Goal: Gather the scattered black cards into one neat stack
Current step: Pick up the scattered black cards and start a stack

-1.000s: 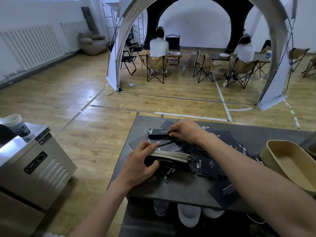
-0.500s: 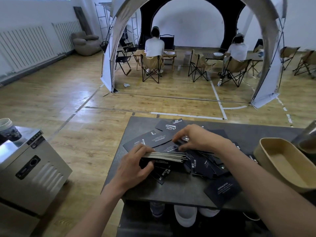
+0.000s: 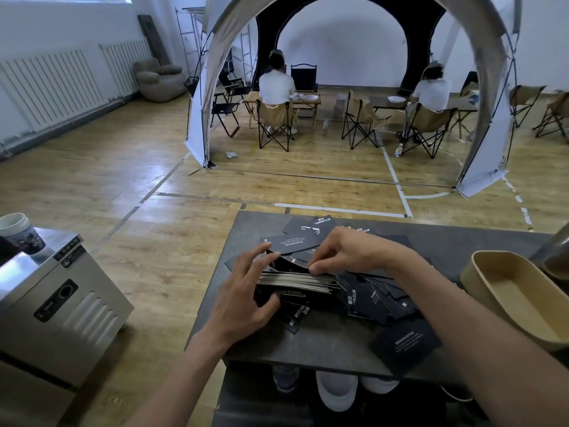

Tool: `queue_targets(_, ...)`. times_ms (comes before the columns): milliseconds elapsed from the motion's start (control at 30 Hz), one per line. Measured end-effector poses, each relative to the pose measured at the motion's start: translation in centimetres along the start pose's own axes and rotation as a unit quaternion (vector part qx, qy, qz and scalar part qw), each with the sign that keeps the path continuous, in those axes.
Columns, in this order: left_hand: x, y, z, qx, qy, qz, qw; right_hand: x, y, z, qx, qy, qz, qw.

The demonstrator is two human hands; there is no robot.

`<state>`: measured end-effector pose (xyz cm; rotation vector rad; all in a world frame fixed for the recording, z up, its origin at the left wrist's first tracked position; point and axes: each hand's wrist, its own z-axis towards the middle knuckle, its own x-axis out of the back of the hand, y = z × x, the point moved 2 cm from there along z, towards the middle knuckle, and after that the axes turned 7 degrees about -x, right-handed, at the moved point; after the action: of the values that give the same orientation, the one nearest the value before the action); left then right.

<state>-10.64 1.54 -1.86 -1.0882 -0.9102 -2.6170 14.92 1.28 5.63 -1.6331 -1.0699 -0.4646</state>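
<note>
Several black cards with white print lie scattered on the dark grey table. My left hand grips a stack of gathered cards by its left end, thumb underneath, fingers spread above. My right hand pinches one bent black card and holds it just over the stack's top. More loose cards lie beyond the hands. A single card lies alone near the table's front edge.
A tan oval tub stands at the table's right end. A steel machine with a paper cup on it is at the left. White bowls sit on the shelf under the table. People sit on folding chairs far behind.
My right hand has lifted a card from the pile and brought it over the stack. My left fingers have opened above the stack. The camera has shifted slightly.
</note>
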Motion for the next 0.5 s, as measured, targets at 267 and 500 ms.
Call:
queue_targets(267, -0.4, -0.6, -0.4, 0.003, -0.009, 0.031, 0.999, 0.0, 0.0, 5.8, -0.045, 0.092, -0.083, 0.991)
queue_targets(500, -0.3, -0.5, -0.3, 0.007, -0.011, 0.005, 1.000, -0.9, 0.8, 7.0, 0.029, 0.179, -0.238, 0.954)
